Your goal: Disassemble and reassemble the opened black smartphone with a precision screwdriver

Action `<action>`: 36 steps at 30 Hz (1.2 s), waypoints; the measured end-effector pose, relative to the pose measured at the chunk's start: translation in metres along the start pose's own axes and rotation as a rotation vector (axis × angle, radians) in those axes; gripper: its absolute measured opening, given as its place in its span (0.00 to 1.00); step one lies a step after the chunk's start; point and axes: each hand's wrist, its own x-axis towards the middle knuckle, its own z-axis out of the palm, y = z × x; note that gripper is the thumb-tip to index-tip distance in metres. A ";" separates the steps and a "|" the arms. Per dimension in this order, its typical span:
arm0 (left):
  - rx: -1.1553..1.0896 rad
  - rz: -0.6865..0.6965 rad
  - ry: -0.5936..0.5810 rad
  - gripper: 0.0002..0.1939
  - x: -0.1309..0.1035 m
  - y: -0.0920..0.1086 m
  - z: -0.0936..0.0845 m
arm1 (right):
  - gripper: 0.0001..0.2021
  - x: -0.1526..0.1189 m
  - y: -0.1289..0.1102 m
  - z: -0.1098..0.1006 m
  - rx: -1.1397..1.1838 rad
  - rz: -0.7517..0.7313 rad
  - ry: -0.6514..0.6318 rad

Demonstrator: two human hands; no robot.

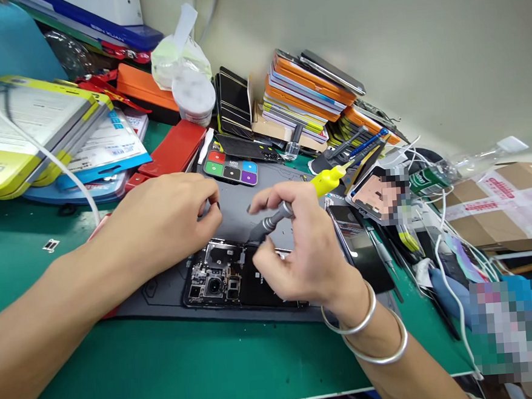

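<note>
An opened smartphone lies back up on the grey work mat, its camera module and black inner parts bare. Above its left end hovers my left hand, fingers curled into a pinch; whatever they hold, if anything, is hidden. My right hand is over the phone's right part, covering some of it. It grips a screwdriver with a dark grey, ringed body. In line with that body, a yellow part with a thin tip sticks out behind the fingers; whether both are one tool I cannot tell.
Beyond my hands a colour-marked tray sits on the mat. Yellow battery packs and a red box are at left. Stacked boxes stand behind. Cables, tools, a plastic bottle and a taped carton crowd the right.
</note>
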 end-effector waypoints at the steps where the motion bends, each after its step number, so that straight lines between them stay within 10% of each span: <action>1: -0.002 0.003 -0.001 0.14 0.000 0.000 0.000 | 0.18 0.001 0.001 -0.002 0.021 -0.011 -0.027; 21: 0.019 -0.052 -0.059 0.11 0.001 0.004 -0.005 | 0.13 0.001 -0.001 -0.002 0.231 0.188 0.033; 36: -0.218 0.189 -0.179 0.11 0.007 -0.026 -0.008 | 0.14 0.003 -0.006 0.015 0.401 0.237 0.039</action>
